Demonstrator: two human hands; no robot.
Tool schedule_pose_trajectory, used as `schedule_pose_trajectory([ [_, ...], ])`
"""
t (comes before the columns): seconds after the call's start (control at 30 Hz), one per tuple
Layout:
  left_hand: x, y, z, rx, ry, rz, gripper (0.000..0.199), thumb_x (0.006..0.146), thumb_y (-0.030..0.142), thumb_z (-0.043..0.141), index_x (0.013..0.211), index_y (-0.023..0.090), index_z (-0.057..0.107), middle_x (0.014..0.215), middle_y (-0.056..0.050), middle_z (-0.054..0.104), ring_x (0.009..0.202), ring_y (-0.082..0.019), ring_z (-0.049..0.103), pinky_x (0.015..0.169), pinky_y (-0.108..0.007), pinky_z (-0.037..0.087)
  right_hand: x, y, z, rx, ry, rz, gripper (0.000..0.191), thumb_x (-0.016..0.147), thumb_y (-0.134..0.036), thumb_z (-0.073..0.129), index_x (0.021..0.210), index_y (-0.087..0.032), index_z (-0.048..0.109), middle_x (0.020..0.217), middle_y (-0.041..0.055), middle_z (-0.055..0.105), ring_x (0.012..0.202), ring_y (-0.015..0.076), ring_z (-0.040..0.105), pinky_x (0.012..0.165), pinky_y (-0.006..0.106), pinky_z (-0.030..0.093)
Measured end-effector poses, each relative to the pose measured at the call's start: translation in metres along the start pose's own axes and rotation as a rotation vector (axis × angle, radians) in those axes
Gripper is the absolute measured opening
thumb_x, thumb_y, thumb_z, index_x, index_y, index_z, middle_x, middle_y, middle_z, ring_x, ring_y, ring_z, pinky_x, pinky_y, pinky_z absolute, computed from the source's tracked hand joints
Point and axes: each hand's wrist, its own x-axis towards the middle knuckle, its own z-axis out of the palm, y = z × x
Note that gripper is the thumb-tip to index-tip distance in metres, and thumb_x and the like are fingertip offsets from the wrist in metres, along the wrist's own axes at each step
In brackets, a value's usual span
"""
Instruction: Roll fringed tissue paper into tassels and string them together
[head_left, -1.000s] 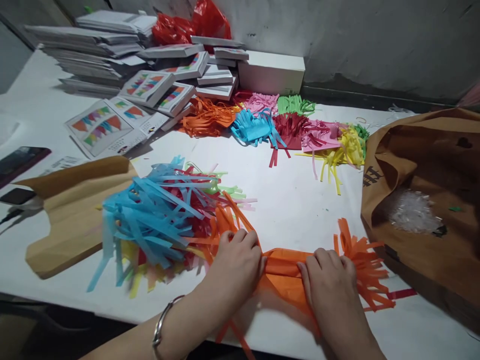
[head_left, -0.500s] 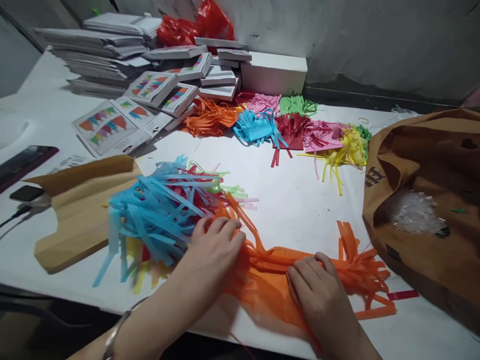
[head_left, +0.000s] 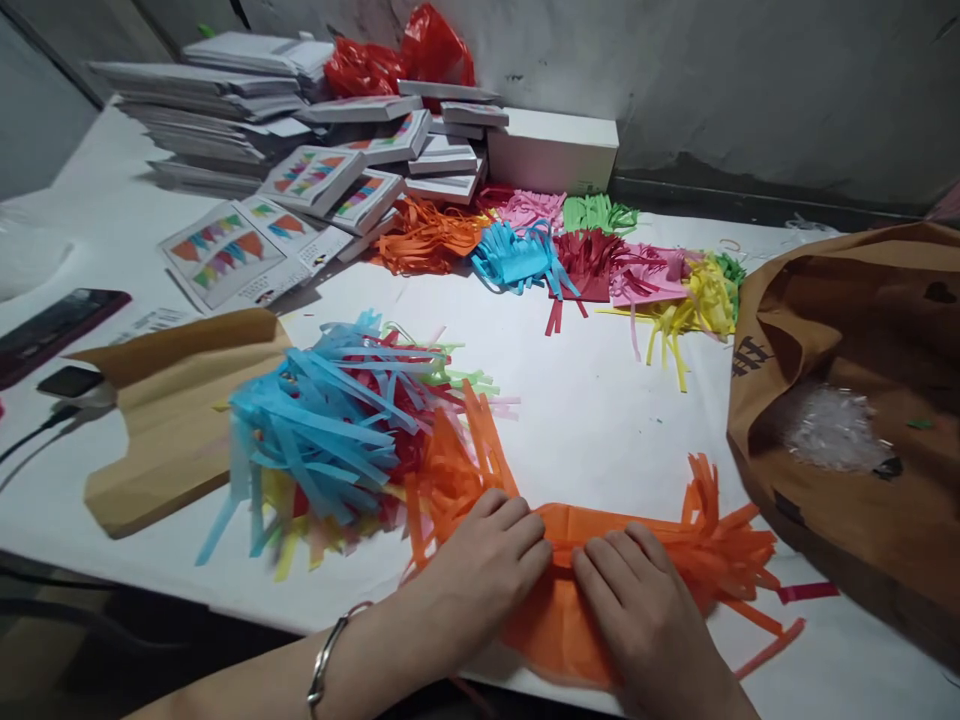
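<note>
An orange tissue paper tassel sheet [head_left: 559, 630] lies across the front of the table, with cut fringe fanning out at both ends. My left hand [head_left: 484, 570], a silver bracelet on its wrist, has its fingers curled over the gathered middle of the sheet. Close beside it, my right hand [head_left: 641, 595] presses on the same fold with bent fingers. The thumbs are hidden under the hands. Left of my hands a pile of blue, red, yellow and green tassels [head_left: 322, 430] touches the orange fringe.
Folded tassels in several colours [head_left: 517, 255] line the back. Behind them are stacked printed boxes [head_left: 315, 180], a plain white box [head_left: 555, 150] and a red plastic bag [head_left: 435, 50]. A brown paper bag [head_left: 765, 400] stands open at right. Brown cardboard [head_left: 161, 470] and a phone [head_left: 67, 320] lie left.
My left hand has moved right and toward me along the orange paper, close to my right hand. The left fringe now lies spread behind it. My right hand has stayed nearly in place.
</note>
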Motion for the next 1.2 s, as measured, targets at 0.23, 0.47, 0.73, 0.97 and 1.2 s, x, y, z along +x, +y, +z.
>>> schedule_pose_trajectory([
  [0.23,-0.014,0.000,0.002,-0.173,0.087,-0.135,0.003,0.097,0.022,0.062,0.095,0.021,0.064,0.095,0.000,0.068,0.087,-0.019,0.053,0.082,-0.039,0.029,-0.020,0.002,-0.002,0.099,0.081,0.158,0.030,0.098,-0.008,0.039,0.101,-0.015,0.068,0.096,0.0092,0.072,0.098,0.0250,0.061,0.100,0.046,0.037],
  [0.47,0.000,0.010,-0.008,-0.134,0.029,-0.417,0.020,0.096,0.017,0.053,0.080,0.017,0.064,0.096,-0.005,0.064,0.086,-0.023,0.054,0.077,-0.041,0.032,-0.014,-0.002,0.002,-0.004,-0.002,0.449,0.022,0.100,-0.017,0.045,0.083,-0.020,0.059,0.091,0.0056,0.065,0.089,0.0229,0.058,0.095,0.049,0.034],
  [0.73,0.007,0.012,-0.003,-0.086,-0.021,-0.464,0.015,0.090,0.011,0.056,0.081,0.017,0.066,0.095,-0.006,0.065,0.084,-0.023,0.057,0.075,-0.042,0.036,-0.009,0.002,0.000,0.002,-0.051,0.441,0.015,0.098,-0.017,0.050,0.085,-0.022,0.056,0.088,0.0027,0.062,0.087,0.0216,0.057,0.096,0.048,0.032],
  [0.97,-0.017,0.005,-0.001,-0.211,0.318,-0.202,0.020,0.100,0.011,0.045,0.093,0.018,0.063,0.104,-0.007,0.063,0.095,-0.023,0.052,0.089,-0.042,0.034,-0.020,0.013,-0.007,0.198,-0.001,0.290,0.011,0.096,-0.014,0.057,0.104,-0.020,0.061,0.099,0.0047,0.063,0.096,0.0195,0.058,0.103,0.045,0.031],
  [1.2,-0.029,0.000,-0.006,-0.175,0.153,-0.032,0.014,0.101,0.018,0.050,0.097,0.019,0.064,0.105,-0.004,0.067,0.099,-0.022,0.054,0.100,-0.042,0.029,-0.034,0.006,-0.005,0.145,-0.047,0.152,0.028,0.098,-0.006,0.039,0.105,-0.015,0.065,0.108,0.0107,0.067,0.110,0.0251,0.057,0.108,0.054,0.027],
])
